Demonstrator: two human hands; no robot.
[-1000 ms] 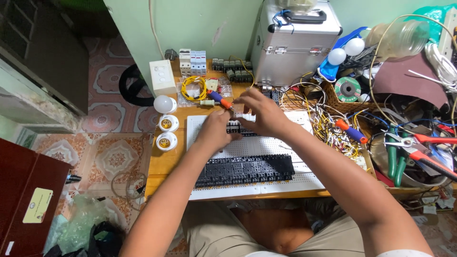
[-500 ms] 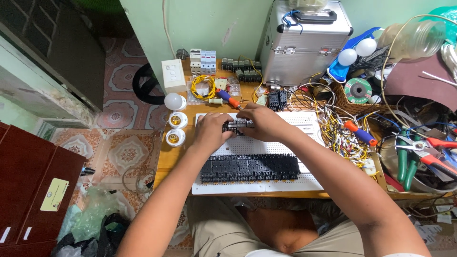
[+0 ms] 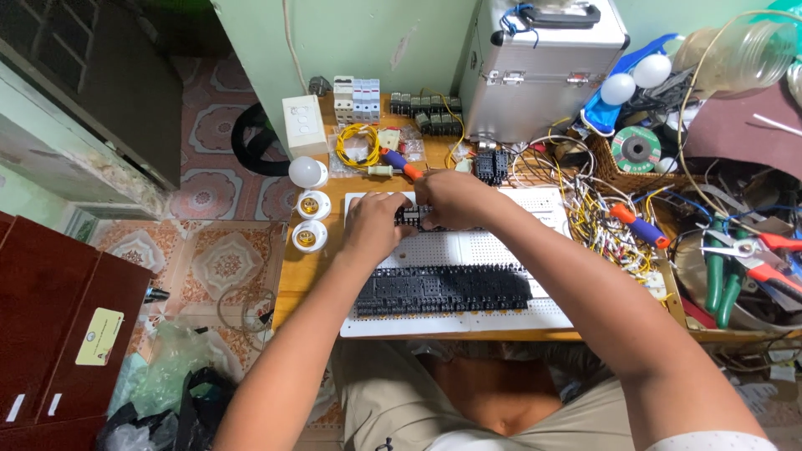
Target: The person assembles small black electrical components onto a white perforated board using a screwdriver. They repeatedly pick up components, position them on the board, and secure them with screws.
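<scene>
A white perforated board (image 3: 493, 250) lies on a wooden table (image 3: 292, 288). Along its near part runs a long row of black terminal blocks (image 3: 443, 290). Both hands meet over the board's far left part. My left hand (image 3: 373, 224) and my right hand (image 3: 449, 199) pinch a small black component (image 3: 409, 216) between their fingertips, right at the board's surface. An orange and blue screwdriver (image 3: 399, 164) lies just beyond the hands.
A silver metal case (image 3: 543, 67) stands at the back. Lamp holders (image 3: 310, 235), a white bulb (image 3: 307, 171), a yellow wire coil (image 3: 359, 138) and breakers (image 3: 355, 100) sit at left. Tangled wires (image 3: 601, 225), a screwdriver (image 3: 639, 225) and pliers (image 3: 743, 259) crowd the right.
My hands have stayed over the board's far left part, still pinching the small black component. The camera has shifted, so the table sits slightly differently in view.
</scene>
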